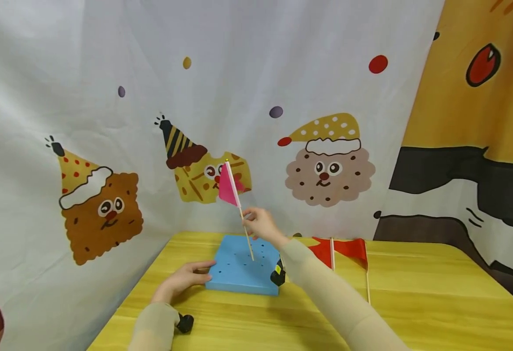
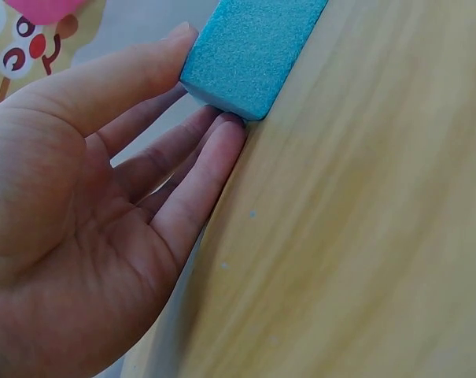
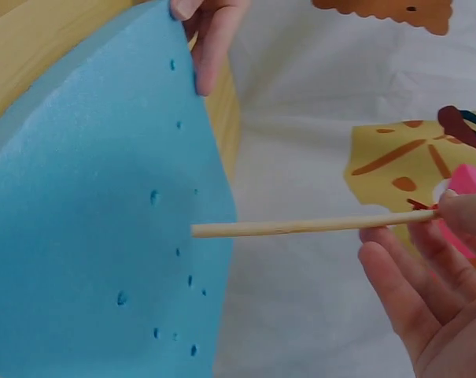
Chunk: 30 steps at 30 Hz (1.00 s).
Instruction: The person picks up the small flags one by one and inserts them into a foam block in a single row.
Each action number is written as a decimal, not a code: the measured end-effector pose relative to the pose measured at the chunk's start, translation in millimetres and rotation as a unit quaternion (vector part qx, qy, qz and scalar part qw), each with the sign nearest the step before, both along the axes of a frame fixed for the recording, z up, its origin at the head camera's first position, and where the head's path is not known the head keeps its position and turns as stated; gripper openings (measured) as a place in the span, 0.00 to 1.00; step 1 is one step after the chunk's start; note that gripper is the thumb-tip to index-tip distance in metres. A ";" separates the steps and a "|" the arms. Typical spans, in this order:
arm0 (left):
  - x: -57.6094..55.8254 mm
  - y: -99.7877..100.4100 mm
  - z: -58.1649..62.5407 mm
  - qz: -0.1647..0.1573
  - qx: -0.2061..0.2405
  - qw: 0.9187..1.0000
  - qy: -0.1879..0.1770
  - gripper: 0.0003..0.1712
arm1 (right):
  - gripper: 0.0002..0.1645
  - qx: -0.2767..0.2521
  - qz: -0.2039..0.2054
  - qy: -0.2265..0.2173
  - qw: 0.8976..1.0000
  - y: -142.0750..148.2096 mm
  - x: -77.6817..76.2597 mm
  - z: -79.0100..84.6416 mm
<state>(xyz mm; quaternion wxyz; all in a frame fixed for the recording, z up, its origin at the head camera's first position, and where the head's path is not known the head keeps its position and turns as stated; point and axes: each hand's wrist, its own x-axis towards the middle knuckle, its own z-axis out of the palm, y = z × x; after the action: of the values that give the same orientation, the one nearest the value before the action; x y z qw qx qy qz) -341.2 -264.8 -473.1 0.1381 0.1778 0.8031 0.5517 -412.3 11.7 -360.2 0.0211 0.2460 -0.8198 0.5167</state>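
Note:
A blue foam block (image 1: 238,268) with several small holes lies on the yellow table (image 1: 414,297). My right hand (image 1: 251,220) pinches the wooden stick (image 1: 246,234) of a pink flag (image 1: 227,188), just under the cloth. The stick leans left and its lower tip meets the top of the block. In the right wrist view the stick (image 3: 308,227) reaches the block (image 3: 88,236) while my right hand (image 3: 440,227) holds it. My left hand (image 1: 201,273) rests with straight fingers against the block's left corner. The left wrist view shows my left hand (image 2: 192,90) bracketing the block's corner (image 2: 249,55).
Two red flags (image 1: 341,249) on sticks lie on the table right of the block. A cartoon-printed curtain (image 1: 107,122) hangs close behind and left of the table. The table's left edge runs just beside my left hand.

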 end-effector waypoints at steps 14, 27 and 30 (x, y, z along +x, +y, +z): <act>-0.6 -0.5 -1.7 0.004 0.005 1.000 0.015 0.33 | 0.10 -0.029 -0.040 0.011 0.999 -23.4 -16.1 -20.3; -3.1 0.8 -2.0 0.010 0.004 1.000 0.012 0.32 | 0.13 -0.061 -0.045 0.004 0.997 -40.4 -15.5 -26.5; -2.9 0.2 -1.8 0.011 0.002 1.000 0.008 0.32 | 0.12 -0.061 -0.044 0.008 0.997 -42.8 -16.4 -28.5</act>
<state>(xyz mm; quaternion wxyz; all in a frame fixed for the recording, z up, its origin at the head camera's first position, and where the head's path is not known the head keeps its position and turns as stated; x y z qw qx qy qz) -344.1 -264.6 -474.9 0.1254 0.1734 0.8048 0.5536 -428.8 -31.1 -388.7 0.0657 0.2119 -0.7963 0.5627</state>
